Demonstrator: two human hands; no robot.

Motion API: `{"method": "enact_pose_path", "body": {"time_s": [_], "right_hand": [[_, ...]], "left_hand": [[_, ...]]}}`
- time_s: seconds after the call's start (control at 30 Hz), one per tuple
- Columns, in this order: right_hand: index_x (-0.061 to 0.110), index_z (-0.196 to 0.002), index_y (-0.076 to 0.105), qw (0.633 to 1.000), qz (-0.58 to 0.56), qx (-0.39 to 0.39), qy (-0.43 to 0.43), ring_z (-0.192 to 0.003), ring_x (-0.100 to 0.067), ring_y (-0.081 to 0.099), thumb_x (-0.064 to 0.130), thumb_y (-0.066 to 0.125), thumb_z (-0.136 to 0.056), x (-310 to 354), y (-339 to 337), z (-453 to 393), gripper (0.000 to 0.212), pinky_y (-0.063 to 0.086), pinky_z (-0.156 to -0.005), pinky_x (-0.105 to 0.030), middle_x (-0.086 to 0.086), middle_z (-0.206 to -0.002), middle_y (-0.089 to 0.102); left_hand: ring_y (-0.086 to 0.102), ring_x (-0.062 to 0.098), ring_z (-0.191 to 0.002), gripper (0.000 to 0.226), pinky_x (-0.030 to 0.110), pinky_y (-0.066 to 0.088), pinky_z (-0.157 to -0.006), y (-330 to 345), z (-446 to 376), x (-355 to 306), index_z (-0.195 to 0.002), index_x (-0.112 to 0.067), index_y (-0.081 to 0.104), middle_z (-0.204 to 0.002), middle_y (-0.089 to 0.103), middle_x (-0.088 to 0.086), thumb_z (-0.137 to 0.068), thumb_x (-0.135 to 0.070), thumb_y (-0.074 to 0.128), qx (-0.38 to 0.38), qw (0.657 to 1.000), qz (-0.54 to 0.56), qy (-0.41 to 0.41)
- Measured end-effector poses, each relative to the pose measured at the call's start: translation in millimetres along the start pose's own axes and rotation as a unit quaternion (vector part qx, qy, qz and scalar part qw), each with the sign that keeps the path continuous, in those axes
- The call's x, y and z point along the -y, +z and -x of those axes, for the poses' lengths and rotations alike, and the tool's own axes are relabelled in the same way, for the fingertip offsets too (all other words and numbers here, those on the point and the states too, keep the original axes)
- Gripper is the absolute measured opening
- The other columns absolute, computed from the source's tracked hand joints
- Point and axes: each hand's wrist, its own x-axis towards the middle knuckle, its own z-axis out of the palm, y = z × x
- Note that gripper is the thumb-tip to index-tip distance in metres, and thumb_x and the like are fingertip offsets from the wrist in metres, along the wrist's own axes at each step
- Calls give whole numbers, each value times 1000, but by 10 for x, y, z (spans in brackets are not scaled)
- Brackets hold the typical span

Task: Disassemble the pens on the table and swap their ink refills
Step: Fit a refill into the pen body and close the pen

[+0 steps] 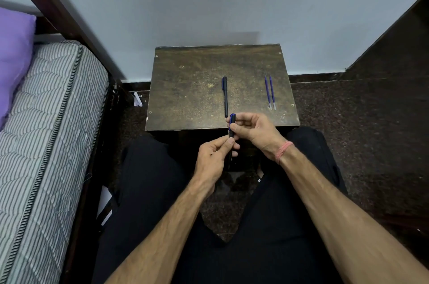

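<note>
A black pen with a blue cap is held upright over the near edge of the small dark wooden table. My right hand grips its upper, capped part. My left hand pinches its lower barrel from below. A second black pen with a blue clip lies lengthwise in the middle of the table. Two blue ink refills lie side by side near the table's right edge, tips toward me.
A bed with a striped mattress and a purple pillow stands at the left. A grey wall runs behind the table. Dark speckled floor surrounds it. My knees in black trousers flank the table's near edge.
</note>
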Motion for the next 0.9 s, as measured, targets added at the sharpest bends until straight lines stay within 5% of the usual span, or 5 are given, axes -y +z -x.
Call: {"method": "enact_pose_path", "body": {"time_s": [0.33,0.5,0.63,0.77,0.9], "right_hand": [[9,-118,79,1000,2,-11,-3,-75,-9,74,3,73,-102,-34,32,-22,18,61,-79,-21,-10,-100,77],[2,-120,75,988,-133,-74,-26,-89,-18,74,0,67,-104,50,19,-52,18,63,-92,-33,-6,-98,76],[9,-115,75,974,-185,-126,-30,-92,-19,75,1,69,-103,75,-49,-97,16,66,-86,-32,-3,-96,78],[11,-117,76,983,-105,-149,-30,-92,-20,81,3,79,-97,-1,116,-157,22,68,-89,-41,2,-87,81],[27,-118,82,978,78,-185,-60,-95,-13,81,26,81,-98,24,240,-352,20,68,-85,-37,5,-98,84]], "left_hand": [[69,1,-76,19,23,57,-80,30,-17,-11,-120,-19,85,-93,85,-8,-112,-21,68,-19,1000,9,-6],[70,3,-78,15,17,57,-69,-26,-137,-85,-117,-20,86,-101,89,-1,-107,-23,76,-49,998,-13,28],[74,2,-83,17,23,60,-73,-58,-153,-9,-118,-22,87,-101,89,-2,-101,-20,83,-84,994,-56,34],[82,2,-98,19,31,66,-92,-21,-207,-17,-116,-24,89,-102,88,-12,-97,-27,88,-132,984,-103,52],[83,0,-82,23,38,71,-86,-38,-375,-156,-117,-22,88,-90,85,-19,-96,-31,89,-202,972,-109,42]]}}
